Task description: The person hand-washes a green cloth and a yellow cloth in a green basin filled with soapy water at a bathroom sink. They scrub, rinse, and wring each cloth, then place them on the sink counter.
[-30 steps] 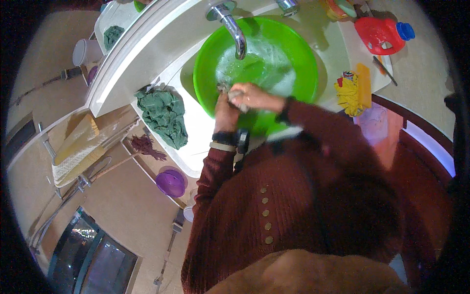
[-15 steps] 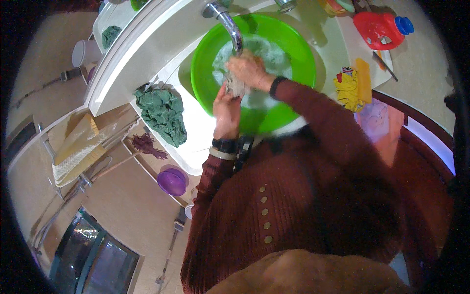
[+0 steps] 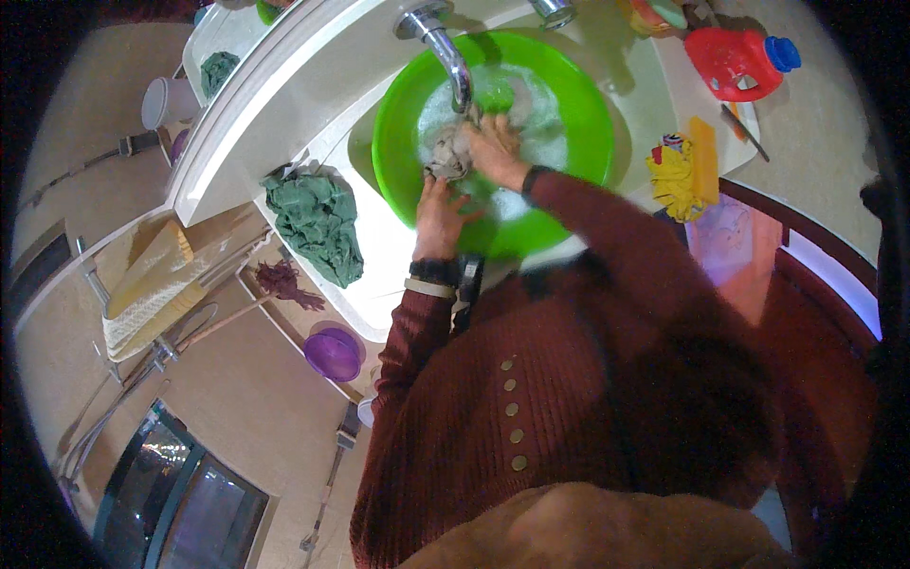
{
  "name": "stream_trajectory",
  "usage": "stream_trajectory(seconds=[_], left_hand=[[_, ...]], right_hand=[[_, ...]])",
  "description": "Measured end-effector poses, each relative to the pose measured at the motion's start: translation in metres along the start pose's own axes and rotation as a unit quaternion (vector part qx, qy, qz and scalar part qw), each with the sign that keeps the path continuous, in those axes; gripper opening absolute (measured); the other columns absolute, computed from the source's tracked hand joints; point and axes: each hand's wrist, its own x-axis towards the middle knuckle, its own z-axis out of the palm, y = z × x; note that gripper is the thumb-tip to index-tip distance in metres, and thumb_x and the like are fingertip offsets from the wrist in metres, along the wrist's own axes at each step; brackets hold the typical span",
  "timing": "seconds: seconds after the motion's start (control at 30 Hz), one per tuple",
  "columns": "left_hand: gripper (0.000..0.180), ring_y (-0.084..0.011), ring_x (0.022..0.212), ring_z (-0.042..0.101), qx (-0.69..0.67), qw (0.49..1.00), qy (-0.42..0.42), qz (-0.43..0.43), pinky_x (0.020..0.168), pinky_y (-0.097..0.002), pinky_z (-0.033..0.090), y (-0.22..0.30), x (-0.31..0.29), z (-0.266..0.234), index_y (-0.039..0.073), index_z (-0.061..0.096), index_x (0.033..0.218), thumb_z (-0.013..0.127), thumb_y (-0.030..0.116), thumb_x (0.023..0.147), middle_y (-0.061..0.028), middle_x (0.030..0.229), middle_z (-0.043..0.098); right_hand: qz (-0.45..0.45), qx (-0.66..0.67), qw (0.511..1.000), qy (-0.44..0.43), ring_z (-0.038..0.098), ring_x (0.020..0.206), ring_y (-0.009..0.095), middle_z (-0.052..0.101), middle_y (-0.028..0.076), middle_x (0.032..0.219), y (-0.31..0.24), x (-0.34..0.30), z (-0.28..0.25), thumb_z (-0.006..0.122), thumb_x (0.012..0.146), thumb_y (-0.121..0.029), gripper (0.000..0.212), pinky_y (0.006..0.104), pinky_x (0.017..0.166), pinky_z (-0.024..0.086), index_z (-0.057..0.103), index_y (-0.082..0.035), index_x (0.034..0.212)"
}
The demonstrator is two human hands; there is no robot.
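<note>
The grey cloth (image 3: 448, 157) is inside the green basin (image 3: 590, 123) at upper centre; the left hand (image 3: 440, 220) meets its lower edge, fingers loosely spread; the right hand (image 3: 499, 155), fingers half-curled, covers its right side, grip unclear; a firmer left hold should steady rubbing.

I wear a dark maroon ribbed-knit top (image 3: 607, 379) with long sleeves (image 3: 607, 204) and a column of five round, brassy buttons (image 3: 512, 410) down the front. A black band (image 3: 434, 272) and a pale band (image 3: 429, 287) circle my left wrist; another black band (image 3: 533, 180) circles my right.
</note>
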Motion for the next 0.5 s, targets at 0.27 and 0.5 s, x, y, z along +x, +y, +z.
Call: stream_trajectory(seconds=[0.27, 0.5], left_hand=[[0.037, -0.0258, 0.109, 0.063, 0.074, 0.987, -0.062, 0.124, 0.094, -0.0400, 0.053, 0.004, 0.012, -0.007, 0.000, 0.053, 0.132, 0.039, 0.027, 0.110, -0.0159, 0.122, 0.063], [0.040, -0.0280, 0.121, 0.059, -0.142, 0.983, -0.063, 0.093, 0.100, -0.0421, 0.051, -0.001, -0.005, 0.036, -0.002, 0.044, 0.142, 0.045, 0.015, 0.106, -0.0161, 0.135, 0.057]], right_hand=[[-0.166, 0.324, 0.931, -0.030, 0.065, 0.076, 0.034, 0.067, 0.014, 0.084, -0.071, -0.063, -0.037, 0.074, 0.084, -0.032, 0.029, 0.0447, 0.070, 0.052, 0.066, -0.004, 0.091], [-0.055, 0.000, 0.996, 0.069, 0.064, 0.070, 0.037, 0.068, 0.011, 0.076, -0.068, 0.003, -0.047, 0.059, 0.095, -0.040, 0.035, 0.0505, 0.066, 0.053, 0.070, -0.011, 0.078]])
